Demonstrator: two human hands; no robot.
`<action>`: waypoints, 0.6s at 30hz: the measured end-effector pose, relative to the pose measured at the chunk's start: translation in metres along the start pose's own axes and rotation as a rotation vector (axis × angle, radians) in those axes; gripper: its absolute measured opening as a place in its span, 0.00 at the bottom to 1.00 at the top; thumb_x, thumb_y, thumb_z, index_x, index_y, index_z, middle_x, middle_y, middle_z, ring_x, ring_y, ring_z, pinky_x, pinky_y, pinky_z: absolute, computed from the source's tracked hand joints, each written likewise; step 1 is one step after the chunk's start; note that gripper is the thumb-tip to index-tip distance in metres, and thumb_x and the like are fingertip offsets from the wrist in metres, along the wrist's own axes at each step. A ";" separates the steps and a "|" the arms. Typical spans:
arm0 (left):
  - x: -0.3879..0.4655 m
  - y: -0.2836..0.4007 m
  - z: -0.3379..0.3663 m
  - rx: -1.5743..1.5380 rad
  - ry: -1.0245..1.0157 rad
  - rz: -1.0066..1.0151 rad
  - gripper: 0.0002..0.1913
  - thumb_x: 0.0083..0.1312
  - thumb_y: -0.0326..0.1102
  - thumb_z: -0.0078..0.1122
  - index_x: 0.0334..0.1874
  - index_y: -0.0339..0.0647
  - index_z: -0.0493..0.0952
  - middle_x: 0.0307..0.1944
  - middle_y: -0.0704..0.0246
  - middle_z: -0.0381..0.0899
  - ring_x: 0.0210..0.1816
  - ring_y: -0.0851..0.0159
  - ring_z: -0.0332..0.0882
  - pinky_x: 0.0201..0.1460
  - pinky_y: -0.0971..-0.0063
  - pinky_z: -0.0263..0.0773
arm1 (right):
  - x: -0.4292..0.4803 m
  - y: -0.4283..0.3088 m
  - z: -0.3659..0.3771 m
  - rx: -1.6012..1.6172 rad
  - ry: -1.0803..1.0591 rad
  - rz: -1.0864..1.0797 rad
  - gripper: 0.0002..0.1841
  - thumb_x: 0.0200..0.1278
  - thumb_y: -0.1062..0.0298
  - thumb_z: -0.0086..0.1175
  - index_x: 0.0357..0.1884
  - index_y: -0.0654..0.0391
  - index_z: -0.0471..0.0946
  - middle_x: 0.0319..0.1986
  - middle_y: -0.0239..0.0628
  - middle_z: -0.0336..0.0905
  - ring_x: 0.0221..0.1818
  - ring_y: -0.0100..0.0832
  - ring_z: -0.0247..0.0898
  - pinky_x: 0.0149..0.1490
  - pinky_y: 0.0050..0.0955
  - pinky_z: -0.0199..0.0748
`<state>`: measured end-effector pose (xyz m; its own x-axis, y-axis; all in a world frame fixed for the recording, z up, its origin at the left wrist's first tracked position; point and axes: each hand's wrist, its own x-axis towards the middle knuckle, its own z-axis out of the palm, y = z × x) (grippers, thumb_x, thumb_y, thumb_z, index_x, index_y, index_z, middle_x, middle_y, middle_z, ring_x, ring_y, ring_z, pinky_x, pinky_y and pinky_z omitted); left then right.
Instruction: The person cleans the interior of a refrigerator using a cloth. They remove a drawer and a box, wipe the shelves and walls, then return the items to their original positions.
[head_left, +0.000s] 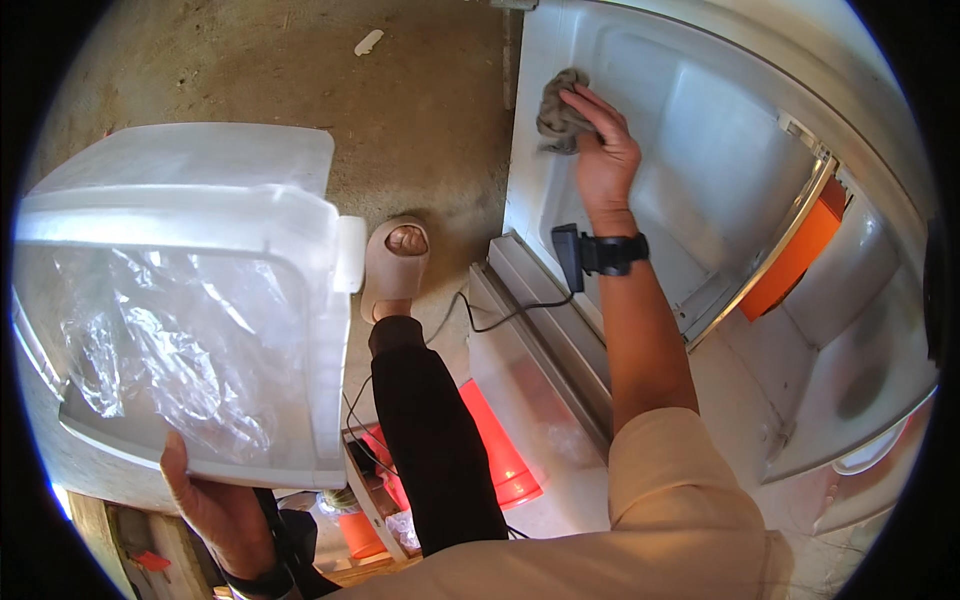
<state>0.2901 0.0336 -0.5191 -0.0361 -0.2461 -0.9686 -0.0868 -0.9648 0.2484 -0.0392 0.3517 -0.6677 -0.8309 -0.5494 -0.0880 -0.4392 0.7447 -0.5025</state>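
Note:
My right hand (609, 161) presses a crumpled grey-brown cloth (561, 112) against the rim of a white molded appliance interior (690, 150), at upper right. A black device with a cable is strapped to my right wrist. At lower left, my left hand (217, 517) has its thumb over the near edge of a large translucent plastic bin (307, 210); its other fingers are hidden beneath. Clear crinkled plastic film (187, 360) shows within the bin.
An orange panel (795, 255) lies inside the appliance. A grey metal-edged panel (540, 315) and a red plastic object (502, 457) stand beside my leg. A black cable (525, 307) crosses the panel. My slippered foot (401, 262) rests on the concrete floor (442, 112).

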 end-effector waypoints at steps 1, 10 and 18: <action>0.001 -0.001 0.000 -0.008 0.030 0.014 0.26 0.66 0.42 0.50 0.62 0.34 0.61 0.57 0.62 0.68 0.58 0.61 0.65 0.63 0.63 0.58 | 0.002 0.010 -0.011 0.152 0.075 0.183 0.27 0.50 0.89 0.41 0.52 0.56 0.76 0.45 0.37 0.78 0.48 0.31 0.73 0.55 0.28 0.69; 0.004 -0.003 -0.007 0.016 0.088 0.060 0.25 0.65 0.41 0.52 0.60 0.32 0.63 0.56 0.62 0.69 0.57 0.61 0.66 0.63 0.64 0.58 | 0.055 0.102 -0.024 -0.797 0.030 0.565 0.16 0.54 0.74 0.44 0.47 0.65 0.71 0.42 0.54 0.76 0.45 0.48 0.75 0.51 0.43 0.73; 0.000 0.008 -0.005 -0.120 -0.230 -0.149 0.23 0.65 0.39 0.51 0.59 0.34 0.64 0.55 0.63 0.70 0.57 0.62 0.66 0.63 0.65 0.58 | 0.039 -0.024 -0.030 -0.059 -0.362 0.614 0.13 0.48 0.66 0.58 0.34 0.64 0.79 0.30 0.53 0.79 0.34 0.44 0.77 0.43 0.35 0.74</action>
<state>0.2945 0.0252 -0.5174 -0.2575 -0.0867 -0.9624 0.0096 -0.9961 0.0871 -0.0717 0.3235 -0.6331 -0.7728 -0.1080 -0.6254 0.0450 0.9736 -0.2237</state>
